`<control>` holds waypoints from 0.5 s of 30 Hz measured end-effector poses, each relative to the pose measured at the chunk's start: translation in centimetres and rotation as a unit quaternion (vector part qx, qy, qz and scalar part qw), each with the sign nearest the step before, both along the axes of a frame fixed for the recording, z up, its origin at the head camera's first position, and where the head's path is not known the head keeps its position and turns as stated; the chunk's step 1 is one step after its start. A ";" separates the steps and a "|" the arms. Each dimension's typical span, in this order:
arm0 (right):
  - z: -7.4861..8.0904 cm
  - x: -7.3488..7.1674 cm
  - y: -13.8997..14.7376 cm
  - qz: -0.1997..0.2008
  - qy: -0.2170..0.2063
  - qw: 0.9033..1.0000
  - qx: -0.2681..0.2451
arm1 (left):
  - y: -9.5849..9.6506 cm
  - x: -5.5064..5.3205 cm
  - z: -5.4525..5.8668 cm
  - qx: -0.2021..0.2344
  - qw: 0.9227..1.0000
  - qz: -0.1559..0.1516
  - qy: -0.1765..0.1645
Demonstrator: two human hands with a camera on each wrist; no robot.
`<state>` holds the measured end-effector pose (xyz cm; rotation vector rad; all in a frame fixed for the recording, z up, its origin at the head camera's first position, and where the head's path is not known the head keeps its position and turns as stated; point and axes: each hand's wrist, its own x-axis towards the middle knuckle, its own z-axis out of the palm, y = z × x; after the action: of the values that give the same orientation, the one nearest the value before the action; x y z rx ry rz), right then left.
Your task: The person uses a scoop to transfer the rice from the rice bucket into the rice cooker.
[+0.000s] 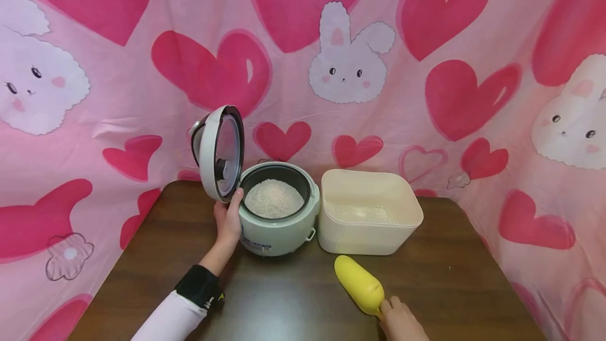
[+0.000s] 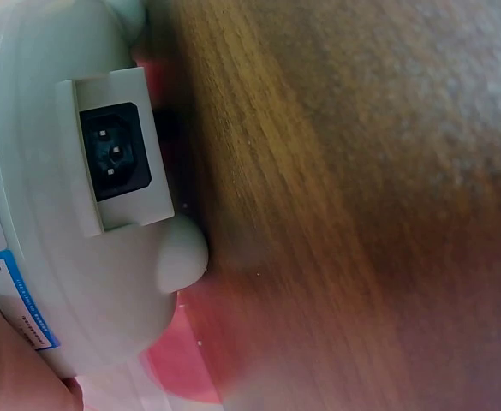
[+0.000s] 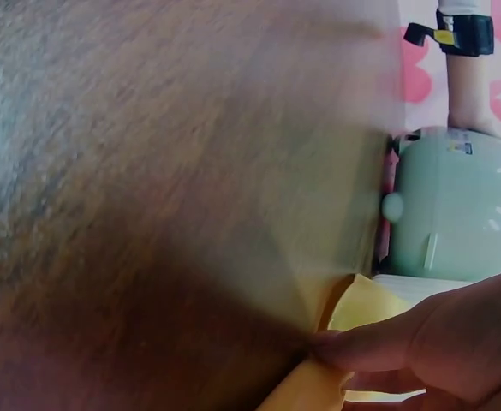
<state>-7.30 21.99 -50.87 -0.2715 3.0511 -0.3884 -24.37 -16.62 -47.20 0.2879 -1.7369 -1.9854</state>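
Observation:
A pale green rice cooker [image 1: 276, 233] stands on the table with white rice [image 1: 274, 199] in its dark inner pot. Its lid [image 1: 208, 157] is raised at the left side. My left hand [image 1: 228, 222] holds the lid's lower edge by the hinge, thumb towards the pot and fingers on the outer side. In the left wrist view, part of that hand lies against the cooker's body, near a power socket [image 2: 117, 152]. My right hand [image 1: 402, 322] grips the handle of a yellow scoop [image 1: 360, 284], its rounded back up, close over the table's front.
A cream bin [image 1: 364, 238] with rice at its bottom stands right beside the cooker. Brown wooden tabletop [image 1: 454, 278] lies in front and to the right. A pink cloth [image 1: 293, 112] with hearts and rabbits hangs close behind the table.

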 end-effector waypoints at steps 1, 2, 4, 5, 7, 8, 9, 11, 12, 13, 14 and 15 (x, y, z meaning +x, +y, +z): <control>0.1 0.0 0.0 0.001 -0.003 1.000 -0.001 | 0.0 0.0 0.0 0.001 1.000 0.000 0.000; 0.2 0.0 0.1 0.001 -0.006 1.000 -0.001 | 0.0 0.1 0.0 -0.001 1.000 -0.002 -0.001; 0.5 0.0 0.2 0.002 -0.012 1.000 -0.001 | -0.1 0.0 0.1 -0.005 1.000 -0.008 0.001; 0.6 -0.1 0.2 0.002 -0.017 1.000 -0.002 | -0.2 -0.1 0.2 -0.007 1.000 -0.011 0.001; 0.8 -0.2 0.1 0.007 -0.024 1.000 -0.003 | -0.6 -0.4 0.2 -0.018 1.000 -0.016 0.001; 0.9 -0.3 0.0 0.012 -0.025 1.000 -0.003 | -0.9 -0.5 0.2 -0.027 0.999 -0.021 -0.002; 0.9 -0.3 -0.1 0.018 -0.023 1.000 -0.002 | -1.2 -0.7 0.3 -0.037 0.999 -0.025 -0.006; 1.3 -0.4 -0.2 0.026 -0.017 1.000 0.004 | -1.9 -0.9 0.3 -0.064 0.997 -0.035 -0.021; 1.5 -0.5 -0.3 0.027 -0.014 1.000 0.009 | -2.3 -0.9 0.3 -0.079 0.996 -0.042 -0.031; 1.9 -0.6 -0.4 0.025 -0.011 1.000 0.013 | -2.7 -0.9 0.4 -0.093 0.993 -0.050 -0.044; 2.2 -0.7 -0.4 0.024 -0.003 1.000 0.017 | -3.0 -0.8 0.5 -0.108 0.991 -0.058 -0.057; 2.5 -0.8 -0.5 0.021 0.002 1.000 0.019 | -3.3 -0.7 0.6 -0.122 0.988 -0.064 -0.068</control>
<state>-8.06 21.47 -48.33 -0.3337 3.0472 -0.3290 -25.05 -19.89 -46.57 0.2375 -2.1107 -1.8494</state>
